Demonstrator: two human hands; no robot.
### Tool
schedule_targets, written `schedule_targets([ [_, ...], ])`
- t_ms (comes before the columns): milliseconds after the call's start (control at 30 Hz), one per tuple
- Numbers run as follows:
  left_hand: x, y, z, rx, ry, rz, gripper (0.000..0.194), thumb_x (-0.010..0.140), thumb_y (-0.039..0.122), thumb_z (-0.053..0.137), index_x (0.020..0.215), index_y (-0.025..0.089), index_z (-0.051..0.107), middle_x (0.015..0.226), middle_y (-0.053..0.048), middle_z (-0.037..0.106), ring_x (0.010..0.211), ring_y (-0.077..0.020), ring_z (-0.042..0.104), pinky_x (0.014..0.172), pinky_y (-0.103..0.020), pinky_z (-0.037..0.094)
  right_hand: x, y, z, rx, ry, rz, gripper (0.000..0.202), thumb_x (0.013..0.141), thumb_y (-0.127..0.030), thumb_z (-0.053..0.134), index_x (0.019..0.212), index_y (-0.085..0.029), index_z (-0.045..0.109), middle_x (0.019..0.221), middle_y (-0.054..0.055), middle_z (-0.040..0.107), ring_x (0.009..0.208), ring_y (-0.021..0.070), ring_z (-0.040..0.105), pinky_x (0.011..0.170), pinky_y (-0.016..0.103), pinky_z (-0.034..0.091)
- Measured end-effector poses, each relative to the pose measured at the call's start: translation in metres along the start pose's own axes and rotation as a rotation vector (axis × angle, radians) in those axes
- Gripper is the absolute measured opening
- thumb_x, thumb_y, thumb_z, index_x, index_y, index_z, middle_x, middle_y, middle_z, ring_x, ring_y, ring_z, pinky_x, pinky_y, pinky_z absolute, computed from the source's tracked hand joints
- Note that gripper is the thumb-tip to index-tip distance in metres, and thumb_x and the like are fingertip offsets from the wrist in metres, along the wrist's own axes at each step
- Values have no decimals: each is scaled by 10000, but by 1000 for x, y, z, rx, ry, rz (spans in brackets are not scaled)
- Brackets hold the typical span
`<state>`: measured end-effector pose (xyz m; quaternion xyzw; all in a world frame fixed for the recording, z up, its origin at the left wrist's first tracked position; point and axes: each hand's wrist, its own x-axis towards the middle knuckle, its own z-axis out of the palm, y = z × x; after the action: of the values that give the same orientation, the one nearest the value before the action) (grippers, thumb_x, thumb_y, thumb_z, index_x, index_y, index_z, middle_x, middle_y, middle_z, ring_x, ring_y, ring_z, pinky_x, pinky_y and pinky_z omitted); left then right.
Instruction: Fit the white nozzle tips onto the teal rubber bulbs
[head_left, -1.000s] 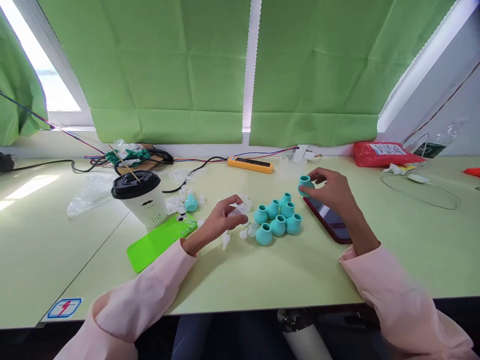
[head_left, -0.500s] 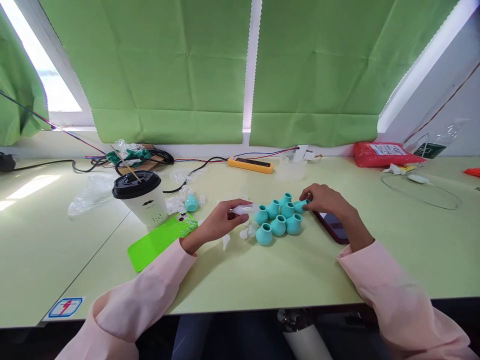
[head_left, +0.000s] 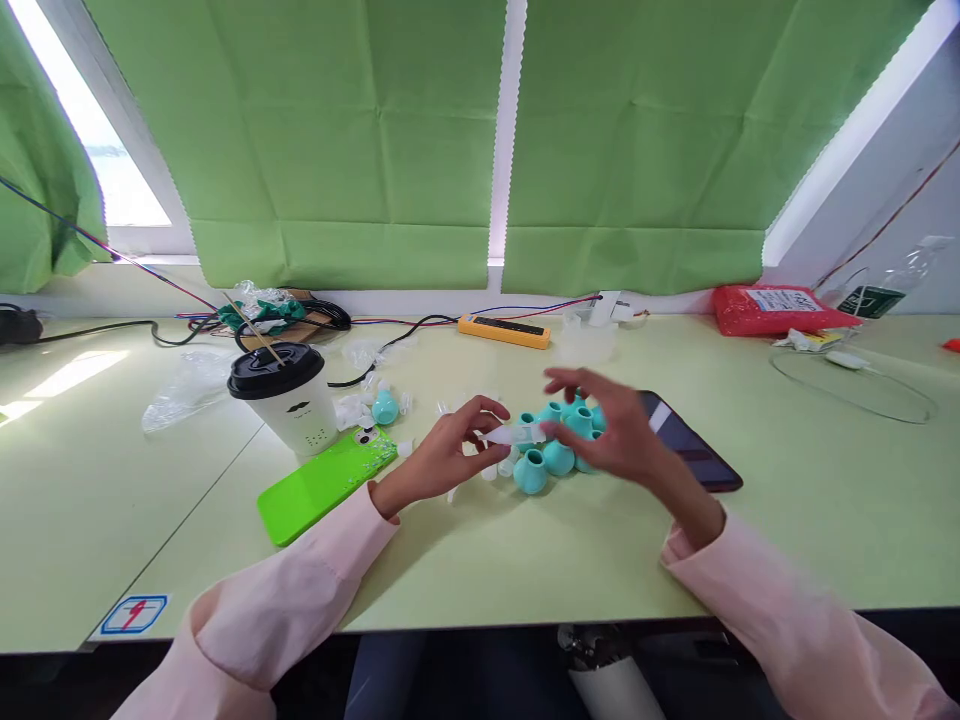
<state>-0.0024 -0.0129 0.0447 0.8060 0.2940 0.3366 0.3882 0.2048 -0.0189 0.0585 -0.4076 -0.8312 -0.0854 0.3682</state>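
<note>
My left hand point(head_left: 457, 447) grips a translucent tapered plastic tube point(head_left: 517, 434) between thumb and fingers, its pointed end toward my palm. At the tube's other end, my right hand point(head_left: 600, 420) hovers with thumb and fingers apart, slightly blurred. The thumb tip is close to the tube; whether it touches I cannot tell. Under and behind both hands stand several teal bulbs point(head_left: 531, 472) with open necks, partly hidden by my right hand. Small clear plastic pieces point(head_left: 507, 463) lie beside the bulbs, below the tube.
A green phone case point(head_left: 315, 492) and a lidded paper cup point(head_left: 300, 420) stand left. One teal bulb point(head_left: 385, 407) lies near them among clear plastic bits. To the right lies a dark phone point(head_left: 694, 445). A yellow power strip point(head_left: 504, 331) and red package point(head_left: 780, 310) are at the back.
My right hand has moved left from the far-right teal bulb to the tube, uncovering the dark phone. My left hand still has the tube, which now angles slightly differently.
</note>
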Motion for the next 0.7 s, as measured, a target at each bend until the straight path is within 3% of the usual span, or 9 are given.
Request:
schedule_targets([
  [133, -1, -1, 3, -145, 70, 11, 214, 674, 259, 582, 833, 142, 499, 829, -35, 532, 744, -105, 510, 710, -246, 433, -6, -28, 22, -92, -141, -209, 329, 800, -433, 378, 799, -140, 527, 647, 51, 558, 586, 156, 483, 543, 280, 343],
  [267, -3, -4, 4, -337, -96, -72, 267, 706, 348, 539, 847, 124, 504, 752, -37, 532, 633, -96, 493, 599, -240, 418, -11, -29, 28, -109, -87, -244, 364, 863, -336, 274, 654, -142, 500, 492, 11, 504, 448, 116, 414, 490, 259, 283],
  [367, -3, -5, 9, -391, -169, -120, 374, 795, 442, 346, 674, 119, 489, 575, -3, 476, 519, -78, 428, 522, -232, 359, -14, -31, 29, -97, -86, -250, 352, 860, -336, 282, 659, -139, 493, 480, 6, 489, 433, 111, 386, 483, 263, 261],
  [467, -3, -6, 15, -436, -186, -221, 454, 798, 472, 312, 503, 137, 393, 428, 39, 342, 395, -49, 292, 406, -211, 233, -16, -35, 28, 79, -251, -184, 353, 864, -359, 251, 678, -152, 469, 506, -8, 447, 454, 104, 355, 475, 254, 254],
  [567, 1, -7, 15, -605, -208, -319, 477, 789, 492, 294, 435, 178, 227, 329, 70, 204, 327, -40, 173, 367, -213, 174, -16, -39, 25, 455, -405, -44, 339, 875, -342, 228, 656, -171, 421, 513, -40, 348, 458, 80, 299, 462, 227, 252],
  [633, 4, -8, 9, -638, -155, -338, 468, 796, 502, 225, 450, 191, 166, 307, 76, 153, 310, -46, 149, 363, -218, 195, -14, -40, 22, 669, -418, 61, 338, 872, -345, 246, 631, -171, 406, 530, -46, 308, 462, 69, 269, 454, 216, 244],
  [700, 8, -11, 0, -445, -26, -307, 463, 800, 503, 196, 461, 189, 207, 329, 68, 205, 320, -55, 193, 379, -220, 218, -13, -41, 22, 829, -394, 190, 325, 858, -365, 290, 651, -163, 438, 558, -41, 311, 473, 62, 271, 449, 212, 240],
])
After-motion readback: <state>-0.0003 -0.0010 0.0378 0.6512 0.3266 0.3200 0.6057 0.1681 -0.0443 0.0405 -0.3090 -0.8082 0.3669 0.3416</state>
